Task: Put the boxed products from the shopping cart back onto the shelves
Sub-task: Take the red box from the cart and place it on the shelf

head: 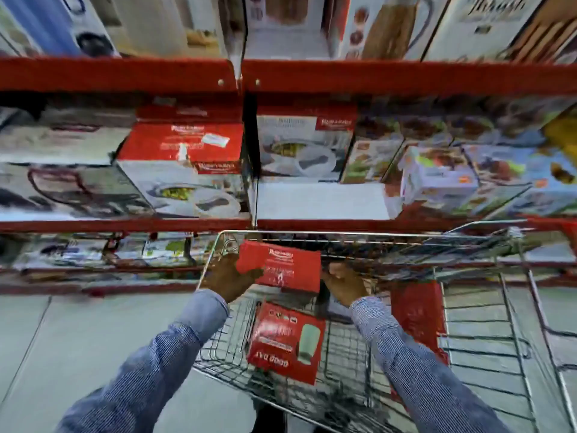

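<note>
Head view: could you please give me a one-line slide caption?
Both hands, left and right, lift a red box from the wire shopping cart toward red shelves.

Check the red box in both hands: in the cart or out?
Partly out: the red box, gripped by left hand and right hand, is raised at the shopping cart rim.

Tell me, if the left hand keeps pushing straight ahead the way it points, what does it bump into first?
Probably the cart's front wire wall. The left hand points up and forward, holding the red box, with the red shelf edge beyond. Depth is hard to judge.
</note>
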Demonstrator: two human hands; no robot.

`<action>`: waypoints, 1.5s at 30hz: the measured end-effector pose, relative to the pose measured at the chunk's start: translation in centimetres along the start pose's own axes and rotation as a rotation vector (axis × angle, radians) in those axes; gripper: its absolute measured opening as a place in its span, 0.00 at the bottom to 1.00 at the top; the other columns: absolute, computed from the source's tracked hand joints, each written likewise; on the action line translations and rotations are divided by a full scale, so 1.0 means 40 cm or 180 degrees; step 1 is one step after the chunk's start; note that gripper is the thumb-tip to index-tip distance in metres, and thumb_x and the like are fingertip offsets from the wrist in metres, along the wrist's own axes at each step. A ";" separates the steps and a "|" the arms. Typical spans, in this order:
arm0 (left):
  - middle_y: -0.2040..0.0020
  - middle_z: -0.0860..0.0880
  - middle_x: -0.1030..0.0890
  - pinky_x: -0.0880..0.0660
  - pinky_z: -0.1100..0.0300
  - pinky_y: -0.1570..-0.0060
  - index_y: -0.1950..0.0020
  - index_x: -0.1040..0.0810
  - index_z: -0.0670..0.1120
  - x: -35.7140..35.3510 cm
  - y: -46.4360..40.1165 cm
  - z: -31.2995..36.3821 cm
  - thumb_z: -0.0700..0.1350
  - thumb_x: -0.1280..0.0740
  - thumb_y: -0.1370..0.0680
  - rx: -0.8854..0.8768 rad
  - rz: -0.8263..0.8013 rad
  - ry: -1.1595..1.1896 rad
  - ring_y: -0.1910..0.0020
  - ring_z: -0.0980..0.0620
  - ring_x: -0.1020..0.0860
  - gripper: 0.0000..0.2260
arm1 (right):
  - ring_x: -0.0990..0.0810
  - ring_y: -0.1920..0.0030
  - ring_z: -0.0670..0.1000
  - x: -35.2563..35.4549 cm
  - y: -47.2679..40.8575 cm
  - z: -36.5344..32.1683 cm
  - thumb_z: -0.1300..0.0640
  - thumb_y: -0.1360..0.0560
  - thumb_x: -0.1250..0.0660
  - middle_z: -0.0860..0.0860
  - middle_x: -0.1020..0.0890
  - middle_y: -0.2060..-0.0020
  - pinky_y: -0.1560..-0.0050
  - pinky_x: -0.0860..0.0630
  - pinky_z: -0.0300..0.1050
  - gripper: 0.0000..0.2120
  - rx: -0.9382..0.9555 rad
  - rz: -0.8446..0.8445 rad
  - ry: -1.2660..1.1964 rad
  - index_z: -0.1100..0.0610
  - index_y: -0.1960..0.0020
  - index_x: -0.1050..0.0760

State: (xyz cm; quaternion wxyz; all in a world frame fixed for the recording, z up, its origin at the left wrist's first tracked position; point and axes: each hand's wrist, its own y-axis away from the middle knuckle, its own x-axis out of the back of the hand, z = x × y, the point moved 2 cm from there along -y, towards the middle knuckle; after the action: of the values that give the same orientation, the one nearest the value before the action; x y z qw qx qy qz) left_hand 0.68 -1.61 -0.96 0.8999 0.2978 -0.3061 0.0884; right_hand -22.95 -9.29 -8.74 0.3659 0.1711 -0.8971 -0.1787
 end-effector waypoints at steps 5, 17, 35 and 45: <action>0.32 0.37 0.24 0.32 0.52 0.31 0.31 0.28 0.36 -0.065 -0.124 -0.093 0.36 0.32 0.23 0.0623 -0.0379 0.0566 0.33 0.40 0.25 0.20 | 0.19 0.43 0.57 -0.112 -0.035 0.043 0.48 0.21 0.38 0.52 0.17 0.47 0.48 0.26 0.44 0.15 -0.0763 -0.0650 -0.0322 0.56 0.41 0.21; 0.40 0.44 0.17 0.25 0.49 0.37 0.36 0.21 0.46 -0.038 -0.074 -0.102 0.52 0.31 0.26 0.0489 0.0396 0.0530 0.42 0.40 0.20 0.20 | 0.17 0.52 0.55 -0.044 0.009 0.011 0.40 0.27 0.35 0.52 0.14 0.51 0.41 0.21 0.57 0.13 -0.0858 0.0117 -0.1297 0.49 0.54 0.21; 0.67 0.55 0.18 0.24 0.64 0.65 0.45 0.16 0.50 0.227 0.160 0.321 0.64 0.33 0.27 -0.1192 0.1915 0.0848 0.68 0.59 0.20 0.21 | 0.15 0.59 0.58 0.463 0.177 -0.331 0.32 0.34 0.30 0.52 0.13 0.65 0.52 0.19 0.58 0.25 0.0763 0.1627 -0.1327 0.55 0.61 0.19; 0.46 0.46 0.14 0.29 0.61 0.60 0.34 0.25 0.43 0.215 0.061 0.380 0.51 0.34 0.22 -0.1307 0.1817 0.0337 0.60 0.48 0.19 0.19 | 0.15 0.52 0.56 0.465 0.045 -0.333 0.35 0.33 0.31 0.50 0.13 0.56 0.45 0.19 0.62 0.15 0.0882 0.1332 -0.1439 0.46 0.61 0.19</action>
State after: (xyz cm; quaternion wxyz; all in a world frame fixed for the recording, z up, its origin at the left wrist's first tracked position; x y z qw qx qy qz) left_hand -0.87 -8.82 15.07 0.8947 0.0082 -0.3413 0.2881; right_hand -26.22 -18.46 12.02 0.1598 -0.0126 -0.9870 -0.0095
